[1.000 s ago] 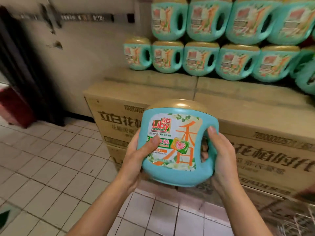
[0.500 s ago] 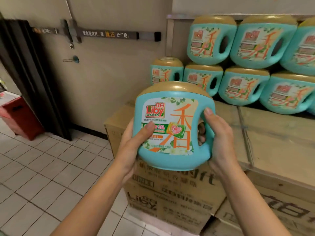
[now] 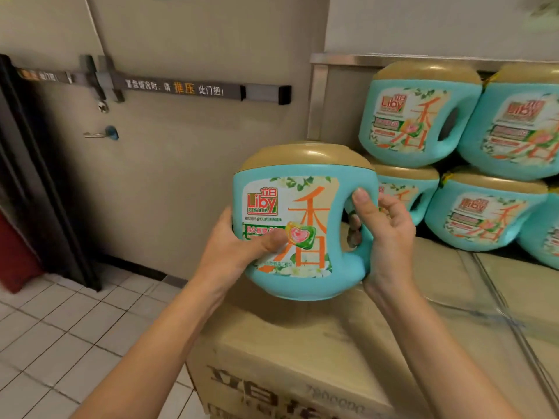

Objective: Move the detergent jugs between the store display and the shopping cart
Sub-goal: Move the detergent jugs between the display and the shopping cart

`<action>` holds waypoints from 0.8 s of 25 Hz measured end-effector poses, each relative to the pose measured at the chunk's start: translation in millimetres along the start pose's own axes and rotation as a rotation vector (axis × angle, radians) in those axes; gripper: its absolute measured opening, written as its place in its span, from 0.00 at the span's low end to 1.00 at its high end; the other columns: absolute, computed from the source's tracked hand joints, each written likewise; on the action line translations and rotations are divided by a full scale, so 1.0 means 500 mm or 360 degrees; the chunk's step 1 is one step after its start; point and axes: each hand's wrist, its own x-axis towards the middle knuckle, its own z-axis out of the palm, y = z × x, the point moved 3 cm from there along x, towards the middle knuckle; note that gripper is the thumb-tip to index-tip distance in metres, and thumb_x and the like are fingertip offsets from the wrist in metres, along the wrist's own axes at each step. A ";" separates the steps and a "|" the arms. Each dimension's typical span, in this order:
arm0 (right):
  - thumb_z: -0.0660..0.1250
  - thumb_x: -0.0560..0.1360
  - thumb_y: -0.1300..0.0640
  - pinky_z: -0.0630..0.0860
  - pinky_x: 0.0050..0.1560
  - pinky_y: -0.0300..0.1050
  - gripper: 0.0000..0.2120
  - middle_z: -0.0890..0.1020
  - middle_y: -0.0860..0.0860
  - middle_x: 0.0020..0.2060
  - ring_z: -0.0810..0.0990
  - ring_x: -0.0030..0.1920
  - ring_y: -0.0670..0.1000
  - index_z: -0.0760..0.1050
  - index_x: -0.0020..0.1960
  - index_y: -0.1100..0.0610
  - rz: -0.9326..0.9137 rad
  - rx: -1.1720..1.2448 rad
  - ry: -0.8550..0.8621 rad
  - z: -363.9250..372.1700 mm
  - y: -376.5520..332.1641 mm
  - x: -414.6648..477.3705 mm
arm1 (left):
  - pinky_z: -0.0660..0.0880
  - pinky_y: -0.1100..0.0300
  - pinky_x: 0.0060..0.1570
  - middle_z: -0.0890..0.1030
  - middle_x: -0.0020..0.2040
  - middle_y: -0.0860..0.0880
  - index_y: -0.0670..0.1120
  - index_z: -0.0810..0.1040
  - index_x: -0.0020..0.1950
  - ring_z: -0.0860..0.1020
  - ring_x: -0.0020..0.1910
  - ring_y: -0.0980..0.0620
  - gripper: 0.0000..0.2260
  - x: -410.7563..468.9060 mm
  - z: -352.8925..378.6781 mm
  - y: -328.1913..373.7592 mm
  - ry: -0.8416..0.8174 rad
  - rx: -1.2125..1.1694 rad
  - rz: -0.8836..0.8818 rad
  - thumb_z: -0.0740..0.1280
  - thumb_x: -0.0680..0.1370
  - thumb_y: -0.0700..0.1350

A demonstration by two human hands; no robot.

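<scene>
Colour: turquoise body, tan-gold cap; the held jug [image 3: 302, 225] matches the stacked jugs [image 3: 420, 116] at 2 o'clock.
Held jug position: in the air, upright with a slight tilt, label toward the camera, above the near end of the cardboard cartons [image 3: 302, 343] and apart from them.
Left hand [image 3: 239, 249]: grip closed against the jug's left flank, thumb laid across the label; it has hold of the jug.
Right hand [image 3: 384, 237]: grip closed round the jug's handle, fingers passed through the handle opening, thumb up on the outer edge.
Display: two tiers of jugs from 1 to 3 o'clock, standing on the carton tops, handles to the right; a bare stretch of carton top lies just in front of the lower tier.
Cart: not in view, so its load cannot be told.
Task progress (judgement): one jug in transit; it faces the stack, so a placement on the display looks likelier than a removal, but direction is unconfirmed. The set-down or carry-off is left, plus any further jugs.
Surface: plain brown cartons with printed lettering on the side, tape seams on top, blurred at 4 o'clock.
Room: beige door [image 3: 181, 131] at 10 to 11 o'clock with a dark push bar [image 3: 193, 89] bearing printed text; pale tiled floor [image 3: 60, 328] at 8 o'clock; something red at the 9 o'clock edge, unidentified.
</scene>
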 end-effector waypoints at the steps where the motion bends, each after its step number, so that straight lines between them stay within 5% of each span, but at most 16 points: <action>1: 0.75 0.65 0.47 0.74 0.28 0.39 0.27 0.82 0.47 0.31 0.77 0.29 0.45 0.72 0.57 0.61 -0.0019 -0.0032 0.0028 0.013 0.006 0.021 | 0.83 0.51 0.45 0.86 0.51 0.50 0.52 0.74 0.59 0.85 0.48 0.47 0.46 0.030 -0.006 0.003 -0.0011 -0.0030 0.0028 0.83 0.45 0.62; 8: 0.74 0.65 0.43 0.78 0.46 0.43 0.21 0.81 0.45 0.39 0.79 0.41 0.46 0.75 0.51 0.55 -0.0369 -0.0325 0.0205 0.103 -0.006 0.166 | 0.81 0.59 0.38 0.86 0.51 0.49 0.47 0.73 0.62 0.85 0.47 0.48 0.37 0.255 -0.032 0.030 -0.0175 -0.0270 0.0200 0.80 0.55 0.49; 11: 0.73 0.64 0.39 0.79 0.54 0.45 0.30 0.82 0.52 0.52 0.81 0.52 0.51 0.76 0.59 0.57 -0.0425 -0.0522 0.0157 0.128 -0.019 0.220 | 0.81 0.59 0.39 0.86 0.51 0.51 0.48 0.73 0.62 0.85 0.48 0.50 0.37 0.351 -0.035 0.055 -0.0222 -0.0282 0.0340 0.81 0.55 0.48; 14: 0.75 0.61 0.38 0.78 0.57 0.43 0.38 0.80 0.46 0.59 0.79 0.59 0.46 0.72 0.67 0.52 -0.0419 -0.0830 0.0153 0.134 -0.018 0.260 | 0.81 0.58 0.41 0.85 0.54 0.52 0.52 0.73 0.63 0.84 0.51 0.51 0.38 0.437 -0.020 0.074 -0.0311 -0.0238 0.0479 0.82 0.56 0.49; 20: 0.78 0.65 0.46 0.72 0.67 0.53 0.40 0.74 0.48 0.68 0.72 0.68 0.48 0.67 0.73 0.53 -0.0569 -0.1085 0.0401 0.140 0.006 0.342 | 0.81 0.60 0.41 0.85 0.53 0.54 0.46 0.69 0.70 0.84 0.52 0.52 0.40 0.553 0.022 0.055 -0.0380 -0.0283 0.0551 0.81 0.61 0.47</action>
